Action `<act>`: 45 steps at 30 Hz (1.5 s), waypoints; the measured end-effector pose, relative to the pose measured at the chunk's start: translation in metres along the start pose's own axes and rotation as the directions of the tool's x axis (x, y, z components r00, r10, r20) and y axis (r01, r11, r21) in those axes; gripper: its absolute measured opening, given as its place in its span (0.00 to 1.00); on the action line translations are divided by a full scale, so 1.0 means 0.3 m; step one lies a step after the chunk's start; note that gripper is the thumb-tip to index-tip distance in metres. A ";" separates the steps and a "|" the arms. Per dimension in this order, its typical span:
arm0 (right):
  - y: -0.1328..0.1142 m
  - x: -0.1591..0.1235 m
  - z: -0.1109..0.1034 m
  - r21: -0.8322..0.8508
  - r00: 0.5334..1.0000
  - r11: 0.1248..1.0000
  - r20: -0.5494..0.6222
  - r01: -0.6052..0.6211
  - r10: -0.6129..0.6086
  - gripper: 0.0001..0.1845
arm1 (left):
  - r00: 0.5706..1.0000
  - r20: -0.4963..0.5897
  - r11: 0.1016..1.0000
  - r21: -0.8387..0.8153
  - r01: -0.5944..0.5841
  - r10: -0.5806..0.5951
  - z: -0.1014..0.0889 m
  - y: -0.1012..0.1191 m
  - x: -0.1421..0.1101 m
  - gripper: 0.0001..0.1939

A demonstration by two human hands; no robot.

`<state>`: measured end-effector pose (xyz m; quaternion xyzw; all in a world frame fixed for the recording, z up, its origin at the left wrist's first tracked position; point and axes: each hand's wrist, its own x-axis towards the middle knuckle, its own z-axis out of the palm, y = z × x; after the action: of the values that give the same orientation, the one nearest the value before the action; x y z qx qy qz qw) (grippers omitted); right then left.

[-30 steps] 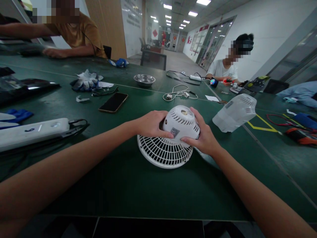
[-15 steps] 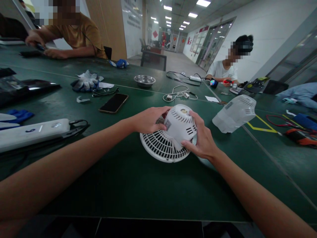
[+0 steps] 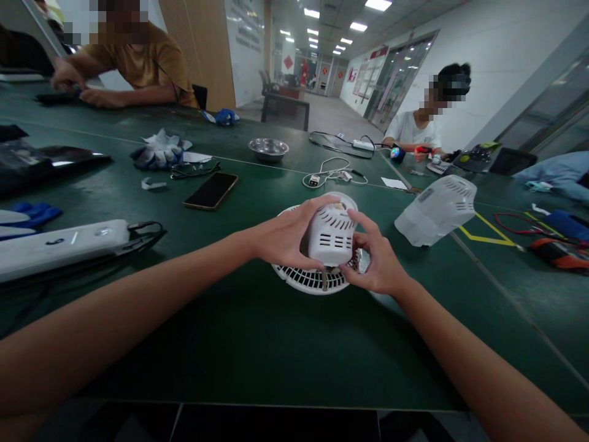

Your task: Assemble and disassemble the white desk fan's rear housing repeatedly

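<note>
A white vented fan motor housing (image 3: 332, 236) sits between my hands, above a round white fan grille (image 3: 304, 279). My left hand (image 3: 294, 233) grips the housing from the left, thumb near its lower edge and fingers over the top. On the right side my right hand (image 3: 375, 255) holds it with the fingertips, thumb low by the gap between housing and grille. Some metal parts show in that gap, too small to name. Beyond my right hand a translucent white plastic fan base or cover (image 3: 437, 209) lies tilted on the green table (image 3: 257, 350).
A phone (image 3: 211, 190), a steel bowl (image 3: 268, 149) and a white cable (image 3: 335, 174) lie beyond my hands. At left are a white power strip (image 3: 64, 248) and gloves (image 3: 159, 152). A multimeter (image 3: 559, 255) is at far right. Two people sit across the table.
The housing has turned between my hands, so its slots now face me and it stands more upright. My left hand has moved over its top, and the grille has shifted slightly.
</note>
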<state>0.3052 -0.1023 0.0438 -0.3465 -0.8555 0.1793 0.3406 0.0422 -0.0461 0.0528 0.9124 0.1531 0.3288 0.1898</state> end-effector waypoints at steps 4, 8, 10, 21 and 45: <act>-0.010 0.006 -0.008 -0.007 1.000 1.000 0.016 -0.017 0.018 0.52 | 0.999 -0.034 1.000 0.009 -0.018 0.019 -0.003 -0.012 -0.001 0.57; -0.017 0.006 -0.010 -0.039 1.000 0.999 0.009 -0.025 0.026 0.52 | 0.999 -0.031 0.999 0.033 -0.018 0.019 0.000 -0.016 -0.002 0.56; -0.018 0.007 -0.010 -0.047 1.000 0.999 0.009 -0.027 0.028 0.52 | 1.000 -0.026 0.999 0.040 -0.013 0.014 0.001 -0.016 -0.002 0.56; -0.011 0.012 -0.008 0.022 0.999 0.998 0.015 -0.051 0.051 0.52 | 1.000 0.004 0.998 0.060 -0.014 0.014 -0.017 -0.017 -0.002 0.57; -0.015 0.016 -0.022 0.004 0.997 0.999 0.073 -0.037 0.036 0.49 | 0.998 0.057 1.000 -0.006 -0.019 0.019 -0.030 -0.072 -0.010 0.62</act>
<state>0.3053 -0.1015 0.0529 -0.3545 -0.8603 0.2001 0.3068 0.0309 -0.0261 0.0480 0.9224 0.1382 0.3045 0.1935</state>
